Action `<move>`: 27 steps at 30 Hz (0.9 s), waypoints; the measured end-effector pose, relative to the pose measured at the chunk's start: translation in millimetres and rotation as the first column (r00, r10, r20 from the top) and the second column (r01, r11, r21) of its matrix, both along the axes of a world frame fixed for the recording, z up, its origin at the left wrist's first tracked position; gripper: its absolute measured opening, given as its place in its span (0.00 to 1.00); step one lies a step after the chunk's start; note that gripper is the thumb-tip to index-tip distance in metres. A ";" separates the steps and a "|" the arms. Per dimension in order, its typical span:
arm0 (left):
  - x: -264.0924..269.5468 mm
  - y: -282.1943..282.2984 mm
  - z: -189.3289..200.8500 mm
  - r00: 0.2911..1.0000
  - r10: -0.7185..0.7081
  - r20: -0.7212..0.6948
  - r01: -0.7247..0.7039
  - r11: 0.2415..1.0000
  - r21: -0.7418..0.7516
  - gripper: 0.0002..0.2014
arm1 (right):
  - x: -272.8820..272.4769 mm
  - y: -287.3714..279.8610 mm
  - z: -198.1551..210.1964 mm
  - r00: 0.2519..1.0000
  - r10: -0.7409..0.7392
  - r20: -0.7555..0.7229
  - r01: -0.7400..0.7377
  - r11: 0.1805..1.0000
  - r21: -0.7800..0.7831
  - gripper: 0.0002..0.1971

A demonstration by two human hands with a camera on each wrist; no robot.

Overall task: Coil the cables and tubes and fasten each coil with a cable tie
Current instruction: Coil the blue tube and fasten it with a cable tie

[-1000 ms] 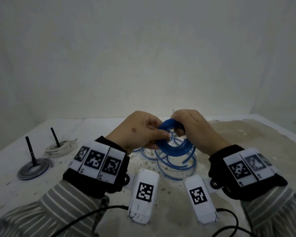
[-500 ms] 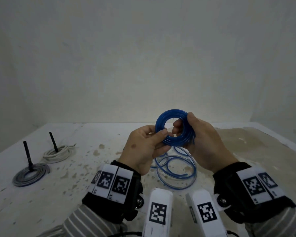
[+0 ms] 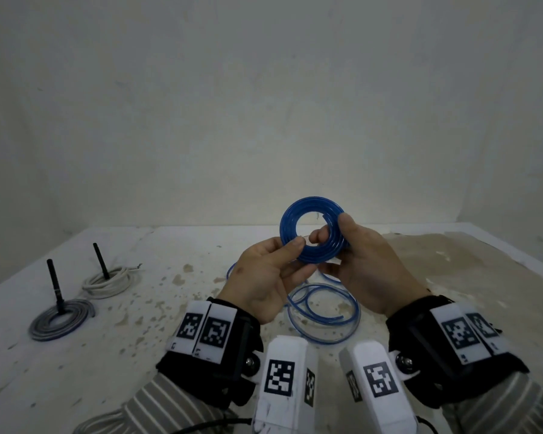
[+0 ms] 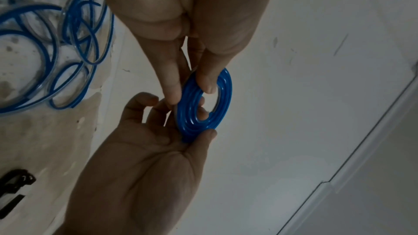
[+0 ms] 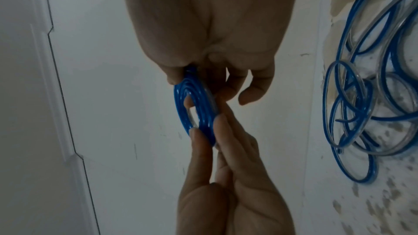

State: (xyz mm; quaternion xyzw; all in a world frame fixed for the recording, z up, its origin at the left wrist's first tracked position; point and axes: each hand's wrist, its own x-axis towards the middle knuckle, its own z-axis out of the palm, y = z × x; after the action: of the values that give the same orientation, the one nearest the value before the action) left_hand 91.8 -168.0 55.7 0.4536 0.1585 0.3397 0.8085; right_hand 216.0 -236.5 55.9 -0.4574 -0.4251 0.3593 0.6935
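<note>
A tight flat coil of blue tube (image 3: 311,205) is held upright above the table between both hands. My left hand (image 3: 298,252) pinches its lower left rim between thumb and fingers. My right hand (image 3: 333,233) pinches the right rim, thumb on the face and fingers behind. The left wrist view shows the left hand (image 4: 192,92) pinching the coil (image 4: 192,115) edge-on. From the right wrist, the right hand (image 5: 199,83) grips the coil (image 5: 203,113) at the top. Loose blue and clear tubes (image 3: 325,340) lie in wide loops on the table below the hands.
At the left of the stained white table (image 3: 201,239), a grey cable coil (image 3: 61,319) and a white cable coil (image 3: 110,281) each lie around a black upright post. A plain wall stands close behind. The loose tubes (image 5: 361,96) spread under the hands.
Both hands have lifted the blue coil up off the loose tubes and turned it to face me. The fingers that covered it now pinch only its rim.
</note>
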 end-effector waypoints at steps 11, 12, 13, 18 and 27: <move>-18.0 9.1 5.5 0.921 0.125 -0.368 0.063 0.887 0.457 0.09 | 1.2 -11.8 4.9 0.758 -0.100 0.644 0.211 0.973 -0.096 0.22; -19.9 10.7 11.0 0.914 0.158 -0.375 0.060 0.858 0.510 0.09 | 0.1 -13.1 6.5 0.656 -0.071 0.752 0.234 0.966 -0.114 0.22; -21.8 11.3 17.2 0.905 0.169 -0.391 0.082 0.832 0.549 0.08 | -1.4 -14.0 8.2 0.574 -0.025 0.818 0.235 0.962 -0.136 0.21; -26.7 8.0 36.3 0.826 0.075 -0.558 0.384 0.650 0.656 0.14 | -7.0 -16.2 17.1 0.496 0.149 0.855 0.152 0.955 -0.254 0.20; -10.5 4.7 13.9 0.942 0.090 -0.324 0.135 0.781 0.609 0.07 | -3.3 -17.4 18.0 0.794 0.071 0.603 0.058 0.980 -0.192 0.24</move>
State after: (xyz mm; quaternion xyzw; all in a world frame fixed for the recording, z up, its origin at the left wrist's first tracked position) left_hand 81.3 -163.3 69.6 0.7480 0.1667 0.2808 0.5779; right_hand 212.7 -253.9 73.9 -0.6141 -0.5884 0.2370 0.4696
